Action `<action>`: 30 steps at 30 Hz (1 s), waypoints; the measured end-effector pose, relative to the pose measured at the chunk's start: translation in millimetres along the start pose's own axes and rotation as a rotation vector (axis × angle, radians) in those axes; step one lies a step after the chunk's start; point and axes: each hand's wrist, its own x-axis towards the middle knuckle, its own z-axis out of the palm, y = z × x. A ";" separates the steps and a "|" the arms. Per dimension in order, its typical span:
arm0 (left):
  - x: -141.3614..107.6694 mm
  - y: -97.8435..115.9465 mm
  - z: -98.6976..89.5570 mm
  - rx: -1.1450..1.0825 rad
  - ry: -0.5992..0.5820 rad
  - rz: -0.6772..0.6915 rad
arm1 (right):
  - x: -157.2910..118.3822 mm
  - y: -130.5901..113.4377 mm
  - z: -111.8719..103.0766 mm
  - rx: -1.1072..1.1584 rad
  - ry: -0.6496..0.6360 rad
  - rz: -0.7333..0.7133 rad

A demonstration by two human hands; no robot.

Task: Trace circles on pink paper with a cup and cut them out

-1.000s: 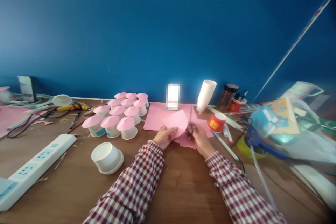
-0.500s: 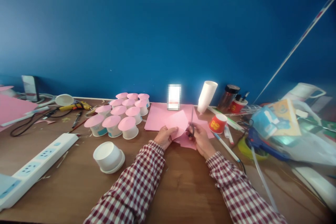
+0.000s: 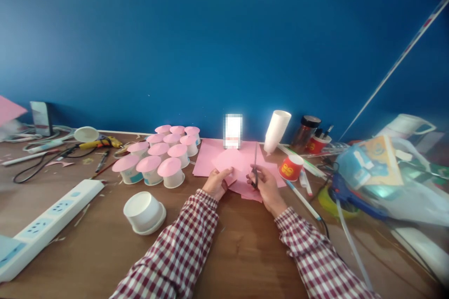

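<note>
Between thumb and fingers, my left hand [image 3: 216,183] pinches a piece of pink paper [image 3: 226,161]. My right hand [image 3: 266,187] grips a pair of scissors [image 3: 255,173] by the handles, with the blades pointing away from me toward the wall. The scissors are apart from the held piece, just to its right. Beneath both hands lie more pink sheets [image 3: 206,152], spread flat and overlapping on the brown table. To the left stand several upturned white paper cups [image 3: 173,180], each topped with a shallow pink paper cone [image 3: 170,167].
A white tub [image 3: 142,210] and a power strip [image 3: 52,224] lie on the left. Right of my hands are a red paper cup [image 3: 291,168], a stack of white cups [image 3: 277,128], pens and a blue glue gun [image 3: 351,195]. A blue wall [image 3: 210,46] closes the back.
My left hand has moved slightly left and lowered the pink paper toward the sheets. The scissors have drawn away from its edge. At far left, a pink sheet has shifted up and left.
</note>
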 end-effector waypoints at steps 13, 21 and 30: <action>-1.6 5.1 2.4 0.004 0.093 -0.025 | -0.4 0.8 0.3 -0.012 0.079 -0.111; 3.2 17.7 -4.1 -0.197 0.204 0.029 | -4.7 3.2 -3.4 -0.272 0.141 -0.322; -0.9 18.4 -5.1 -0.222 -0.009 -0.049 | -8.3 -10.6 -0.9 -0.243 0.308 -0.470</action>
